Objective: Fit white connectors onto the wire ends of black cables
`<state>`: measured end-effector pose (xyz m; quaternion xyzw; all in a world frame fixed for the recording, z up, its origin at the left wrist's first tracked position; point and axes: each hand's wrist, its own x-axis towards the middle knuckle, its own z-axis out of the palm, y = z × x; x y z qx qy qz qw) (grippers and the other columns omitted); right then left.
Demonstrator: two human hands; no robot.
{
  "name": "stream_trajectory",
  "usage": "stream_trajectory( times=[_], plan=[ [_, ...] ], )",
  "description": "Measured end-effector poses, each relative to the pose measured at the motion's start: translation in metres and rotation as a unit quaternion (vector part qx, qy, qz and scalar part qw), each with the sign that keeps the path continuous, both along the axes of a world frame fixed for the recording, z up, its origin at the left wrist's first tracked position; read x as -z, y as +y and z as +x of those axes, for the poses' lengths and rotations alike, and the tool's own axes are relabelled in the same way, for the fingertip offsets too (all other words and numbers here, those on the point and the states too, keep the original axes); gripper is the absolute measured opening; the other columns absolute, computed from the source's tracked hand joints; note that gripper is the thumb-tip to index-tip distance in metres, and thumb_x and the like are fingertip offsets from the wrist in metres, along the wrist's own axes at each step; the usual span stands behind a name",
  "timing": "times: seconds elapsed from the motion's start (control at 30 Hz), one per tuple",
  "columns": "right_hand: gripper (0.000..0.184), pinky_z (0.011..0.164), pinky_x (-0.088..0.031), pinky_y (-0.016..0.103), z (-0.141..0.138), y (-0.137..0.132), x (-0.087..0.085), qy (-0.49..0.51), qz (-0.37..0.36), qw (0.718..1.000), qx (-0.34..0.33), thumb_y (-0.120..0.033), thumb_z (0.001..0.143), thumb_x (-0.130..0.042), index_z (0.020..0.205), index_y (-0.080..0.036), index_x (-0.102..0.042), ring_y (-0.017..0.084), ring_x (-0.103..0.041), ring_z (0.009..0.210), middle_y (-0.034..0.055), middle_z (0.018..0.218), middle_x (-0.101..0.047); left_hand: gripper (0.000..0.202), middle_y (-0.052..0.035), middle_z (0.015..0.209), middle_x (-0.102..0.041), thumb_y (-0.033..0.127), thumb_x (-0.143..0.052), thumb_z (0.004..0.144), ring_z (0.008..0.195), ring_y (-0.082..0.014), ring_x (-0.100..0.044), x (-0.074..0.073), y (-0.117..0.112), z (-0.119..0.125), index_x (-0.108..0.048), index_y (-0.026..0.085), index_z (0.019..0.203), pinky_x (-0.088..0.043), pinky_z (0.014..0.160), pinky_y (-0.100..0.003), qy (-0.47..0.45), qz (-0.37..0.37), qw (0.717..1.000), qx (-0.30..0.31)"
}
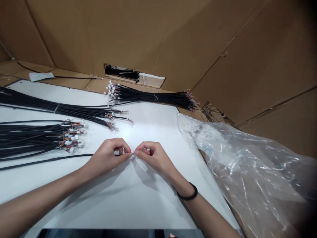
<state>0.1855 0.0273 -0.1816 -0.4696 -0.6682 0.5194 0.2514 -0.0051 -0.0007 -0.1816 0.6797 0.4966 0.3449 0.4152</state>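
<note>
My left hand [109,155] is closed in a pinch at the end of a black cable [61,158], which comes in from the left and passes behind that hand. Facing it, my right hand [155,157] pinches too, thumb against forefinger, with a black band at the wrist. Between the two sets of fingertips shows a small whitish, silvery bit [133,153], perhaps wire ends or a connector; it is too small to tell. Left of my hands lies a bundle of black cables [29,138] ending in coloured wires and white connectors [71,140].
Farther back on the white tabletop [148,129] lies a tied cable bundle [54,107] with bare wire ends. Another tied bundle [153,97] sits against the cardboard wall [148,33]. To the right, a clear plastic bag [247,158] holds many small white pieces [198,127].
</note>
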Motion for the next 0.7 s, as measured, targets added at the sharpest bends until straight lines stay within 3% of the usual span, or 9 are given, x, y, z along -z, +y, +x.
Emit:
stream_trajectory(
  times=[0.23,0.53,0.7],
  plan=[
    [0.021,0.048,-0.016,0.024,0.0009,-0.0021,0.0001,0.01,0.003,1.0,-0.009,-0.035,0.078,-0.062,0.073,-0.014,-0.064,0.008,-0.021,0.05,-0.0083,0.053,-0.024,0.016,-0.0024,0.077,-0.062,0.024,-0.057,0.083,0.067,-0.0118,-0.054,-0.0036,-0.0008,-0.0013,-0.071,0.017,0.079,-0.042,0.06,-0.023,-0.023,-0.03,0.999,0.019],
    [0.018,0.048,-0.021,0.024,-0.0009,-0.0022,-0.0039,-0.008,0.065,0.998,-0.017,-0.029,0.081,-0.058,0.076,-0.014,-0.066,0.009,-0.027,0.05,-0.0063,0.053,-0.032,0.011,0.0004,0.077,-0.06,0.022,-0.059,0.081,0.066,-0.0107,-0.052,-0.0047,-0.0022,0.0012,-0.068,0.019,0.076,-0.043,0.062,-0.024,-0.024,-0.047,0.998,0.024],
    [0.016,0.048,-0.022,0.024,-0.0013,-0.0023,-0.004,-0.004,0.08,0.997,-0.017,-0.027,0.082,-0.057,0.076,-0.015,-0.065,0.008,-0.026,0.05,-0.0078,0.053,-0.027,0.01,0.0003,0.077,-0.06,0.023,-0.059,0.081,0.065,-0.0109,-0.052,-0.0047,0.0001,0.0023,-0.067,0.019,0.076,-0.042,0.061,-0.024,-0.019,-0.049,0.998,0.021]
  ],
)
